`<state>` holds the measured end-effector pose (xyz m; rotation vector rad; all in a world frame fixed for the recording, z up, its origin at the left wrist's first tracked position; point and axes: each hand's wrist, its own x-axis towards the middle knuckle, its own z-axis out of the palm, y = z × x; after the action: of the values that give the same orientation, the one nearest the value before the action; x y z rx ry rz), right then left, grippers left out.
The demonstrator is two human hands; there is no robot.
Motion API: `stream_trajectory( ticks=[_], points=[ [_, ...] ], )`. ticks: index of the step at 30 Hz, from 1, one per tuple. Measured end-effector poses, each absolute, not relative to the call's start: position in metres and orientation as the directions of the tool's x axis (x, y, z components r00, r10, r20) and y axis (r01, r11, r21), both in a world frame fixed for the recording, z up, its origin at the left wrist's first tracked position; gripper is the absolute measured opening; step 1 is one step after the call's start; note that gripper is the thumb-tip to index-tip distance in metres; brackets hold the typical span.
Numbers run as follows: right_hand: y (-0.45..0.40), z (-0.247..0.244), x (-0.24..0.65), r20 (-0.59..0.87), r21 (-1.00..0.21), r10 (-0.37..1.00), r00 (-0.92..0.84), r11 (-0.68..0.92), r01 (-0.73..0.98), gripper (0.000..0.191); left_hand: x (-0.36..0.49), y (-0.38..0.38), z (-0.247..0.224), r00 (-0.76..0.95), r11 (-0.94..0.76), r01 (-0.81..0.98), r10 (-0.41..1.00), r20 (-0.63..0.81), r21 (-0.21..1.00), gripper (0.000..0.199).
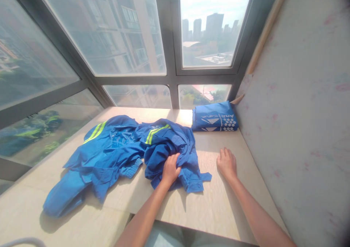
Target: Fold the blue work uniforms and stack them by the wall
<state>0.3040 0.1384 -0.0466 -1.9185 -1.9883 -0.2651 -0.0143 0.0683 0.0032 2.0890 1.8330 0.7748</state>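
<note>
Rumpled blue work clothing with yellow-green stripes lies across the pale board. The left part is a jacket (101, 157) with a gathered elastic edge. A bunched heap of the same blue cloth (188, 156) adjoins it; I cannot tell whether it is a separate garment. My left hand (171, 168) presses into this heap, its fingers closed on the fabric and partly hidden by folds. A flat tab and a buttoned edge stick out to the right of that hand. My right hand (226, 163) rests on the board apart from the cloth, fingers curled in, with nothing visible in it.
Behind my right hand, a folded blue bundle (214, 117) with white lettering lies by the window. Grey window frames (172, 50) border the board (218, 203) at the back and left; a patterned wall (300, 112) stands right. A pale curved object (23, 242) shows at lower left.
</note>
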Motion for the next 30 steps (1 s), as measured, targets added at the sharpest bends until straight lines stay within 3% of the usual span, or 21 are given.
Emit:
stream_trajectory(
  ticks=[30],
  points=[
    [0.140,-0.044,0.307,0.381,-0.155,0.925,0.001,0.063,0.986,0.038,-0.013,0.079,-0.003,0.050,-0.179,0.874,0.958,0.282,0.453,0.057]
  ],
)
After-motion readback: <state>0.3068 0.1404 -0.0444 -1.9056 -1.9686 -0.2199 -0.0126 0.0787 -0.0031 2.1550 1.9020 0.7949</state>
